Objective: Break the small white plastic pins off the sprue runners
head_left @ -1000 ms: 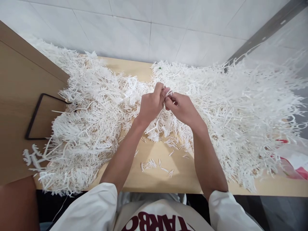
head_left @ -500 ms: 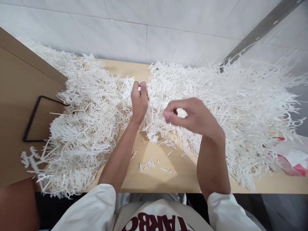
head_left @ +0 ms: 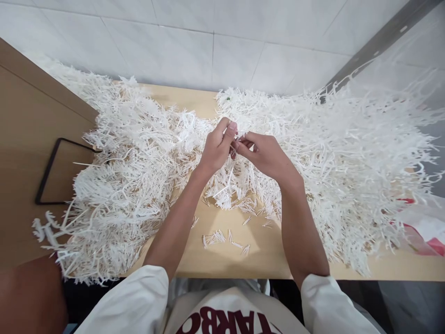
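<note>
My left hand (head_left: 218, 147) and my right hand (head_left: 264, 155) meet above the middle of a wooden table (head_left: 243, 260). Both pinch a thin white plastic sprue strip (head_left: 239, 137) between thumb and fingers. The strip is mostly hidden by the fingers. A large pile of white plastic sprues (head_left: 132, 176) lies to the left of my hands, and another pile (head_left: 347, 157) spreads to the right. Several small loose white pieces (head_left: 222, 239) lie on the bare wood below my hands.
A black wire frame (head_left: 52, 171) lies on a brown board at the left. A clear bag with red print (head_left: 424, 232) sits at the right edge. A white tiled wall (head_left: 215, 41) rises behind the table. The table's front edge runs just above my lap.
Half a second ago my hands were apart, the right one swung out to the right. Now they have come together again and pinch the same strip.
</note>
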`<state>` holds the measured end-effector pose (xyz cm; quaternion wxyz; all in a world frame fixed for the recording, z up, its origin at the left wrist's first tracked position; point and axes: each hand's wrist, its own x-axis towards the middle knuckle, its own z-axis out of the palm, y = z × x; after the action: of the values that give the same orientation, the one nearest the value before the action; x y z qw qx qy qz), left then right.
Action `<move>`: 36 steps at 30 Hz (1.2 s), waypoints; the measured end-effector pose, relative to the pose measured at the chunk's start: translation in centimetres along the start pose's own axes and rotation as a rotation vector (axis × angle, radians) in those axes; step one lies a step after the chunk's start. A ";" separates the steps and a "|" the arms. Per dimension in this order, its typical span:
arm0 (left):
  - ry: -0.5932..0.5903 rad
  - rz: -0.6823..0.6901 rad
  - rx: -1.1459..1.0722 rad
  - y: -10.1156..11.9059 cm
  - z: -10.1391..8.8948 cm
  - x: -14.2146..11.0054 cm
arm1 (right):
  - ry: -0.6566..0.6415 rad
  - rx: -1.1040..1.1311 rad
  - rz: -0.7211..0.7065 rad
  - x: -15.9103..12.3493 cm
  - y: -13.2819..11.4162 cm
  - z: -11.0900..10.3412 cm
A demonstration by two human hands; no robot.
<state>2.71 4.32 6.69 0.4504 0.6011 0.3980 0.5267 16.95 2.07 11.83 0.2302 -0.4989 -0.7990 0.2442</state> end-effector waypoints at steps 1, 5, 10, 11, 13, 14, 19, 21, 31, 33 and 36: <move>-0.010 0.001 0.027 0.0 -0.1 0.0 | -0.008 -0.027 0.016 -0.1 -0.1 0.0; 0.011 0.056 0.198 0.3 0.0 -0.2 | 0.010 -0.131 0.080 -0.1 -0.2 0.3; 0.146 0.087 0.215 -0.3 0.8 -0.3 | -0.014 -0.105 -0.019 -0.7 -1.6 -0.5; 0.157 0.062 0.172 -0.6 0.8 -0.2 | -0.112 -0.040 -0.092 -1.2 -2.1 -1.0; 0.174 -0.028 0.065 -1.3 0.3 0.2 | -0.442 0.159 -0.299 -2.2 -3.2 -2.3; 0.187 -0.076 0.037 -1.5 -0.1 0.4 | -0.563 0.219 -0.360 -2.7 -3.6 -2.9; 0.138 -0.125 -0.038 -1.3 -1.7 1.1 | -0.197 0.047 -0.118 -3.1 -2.1 -3.8; 0.055 -0.122 -0.043 -0.7 -1.8 1.1 | 0.046 -0.090 0.002 -2.5 -0.6 -3.2; -0.129 -0.066 -0.065 0.6 -2.5 0.9 | -0.001 0.088 0.114 -0.3 0.8 -0.2; -0.158 -0.029 -0.052 0.5 -3.0 1.0 | 0.027 0.133 0.117 -0.2 0.8 -0.4; -0.124 0.030 -0.023 0.1 -3.5 1.1 | 0.086 0.165 0.099 -0.3 0.7 -0.9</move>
<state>-0.63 5.72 7.21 0.4732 0.6331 0.3543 0.4997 18.12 2.25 12.05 0.2921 -0.5274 -0.7399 0.2984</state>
